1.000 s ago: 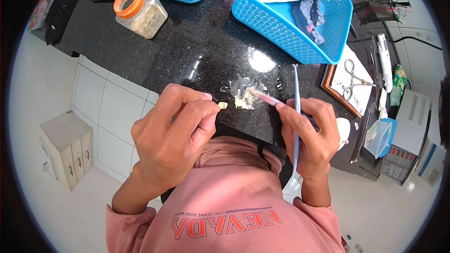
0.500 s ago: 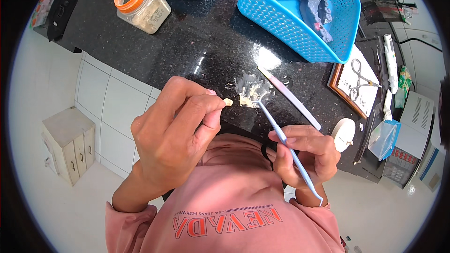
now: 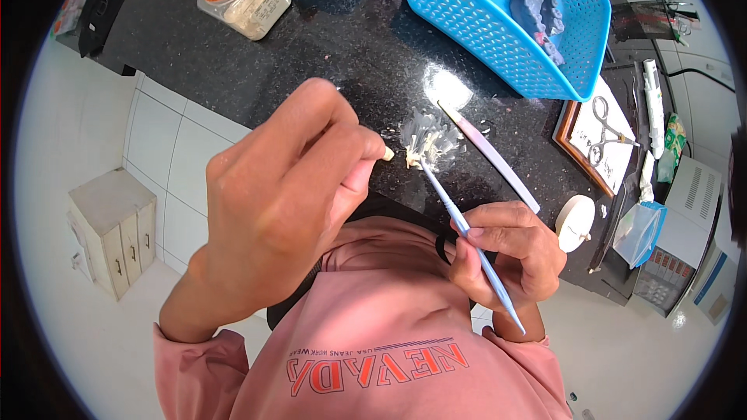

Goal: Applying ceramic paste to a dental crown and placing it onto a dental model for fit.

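Note:
Between thumb and forefinger my left hand [image 3: 284,194] pinches a small pale-yellow piece shaped like a tooth crown [image 3: 388,154], mostly hidden by the fingertips. My right hand [image 3: 513,253] holds a slim blue double-ended dental instrument [image 3: 465,227] like a pen. Its tip touches a smear of creamy paste [image 3: 428,144] on the dark speckled counter [image 3: 327,47]. Just right of the paste lies a spatula [image 3: 494,159] with a pinkish-lilac handle, and a round white lid-like disc [image 3: 575,223] sits beyond my right fingers.
A blue perforated basket [image 3: 498,50] holds grey dental models [image 3: 537,15]. At the far left stands a powder jar [image 3: 253,4] with an orange rim. Scissor-like forceps [image 3: 603,136] lie on a wood-edged white board [image 3: 580,152] at the right. A small cabinet [image 3: 113,233] is on the floor.
My left hand has come closer to the camera and shifted slightly. The blue instrument's tip has moved up-left into the paste, and the instrument has turned, hiding its rear hook. The view has shifted slightly.

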Available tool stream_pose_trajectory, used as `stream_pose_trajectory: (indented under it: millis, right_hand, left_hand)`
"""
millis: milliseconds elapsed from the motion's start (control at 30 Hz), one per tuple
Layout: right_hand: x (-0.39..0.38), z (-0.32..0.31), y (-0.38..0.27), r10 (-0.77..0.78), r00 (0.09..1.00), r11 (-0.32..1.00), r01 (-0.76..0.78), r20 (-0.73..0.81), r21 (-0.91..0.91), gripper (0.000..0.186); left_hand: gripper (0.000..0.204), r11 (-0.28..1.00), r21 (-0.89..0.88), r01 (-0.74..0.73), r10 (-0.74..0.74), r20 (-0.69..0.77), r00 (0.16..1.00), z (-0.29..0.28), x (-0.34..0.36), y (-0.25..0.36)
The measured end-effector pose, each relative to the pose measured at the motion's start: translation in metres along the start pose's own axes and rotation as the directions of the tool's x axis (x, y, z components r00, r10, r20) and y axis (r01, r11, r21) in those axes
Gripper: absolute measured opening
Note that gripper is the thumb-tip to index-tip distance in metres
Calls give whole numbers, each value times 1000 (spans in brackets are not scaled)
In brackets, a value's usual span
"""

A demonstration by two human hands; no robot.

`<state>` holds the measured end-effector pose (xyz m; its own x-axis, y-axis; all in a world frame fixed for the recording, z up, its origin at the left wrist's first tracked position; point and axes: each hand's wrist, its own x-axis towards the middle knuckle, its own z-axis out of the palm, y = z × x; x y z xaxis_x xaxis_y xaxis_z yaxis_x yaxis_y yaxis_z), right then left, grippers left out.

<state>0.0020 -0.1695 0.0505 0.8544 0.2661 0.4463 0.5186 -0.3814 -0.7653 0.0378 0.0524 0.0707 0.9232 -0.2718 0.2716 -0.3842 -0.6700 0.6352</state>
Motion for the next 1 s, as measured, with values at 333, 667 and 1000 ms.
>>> stream_pose_trajectory:
  millis: [333,667,1000]
  right_hand:
    - [1,-1,0,-12,1000,1000,12,6,-12,23]
    - [-2,5,-7,84,984,994,-73,-154,81,23]
    - [21,19,-9,18,995,975,-40,-100,-220,31]
  left_hand:
    - [23,998,15,-68,68,28,997,1,6,-7]
    - [23,999,-17,-52,52,-21,998,5,2,-8]
    - [22,992,-128,-8,-4,-92,996,9,-12,-2]
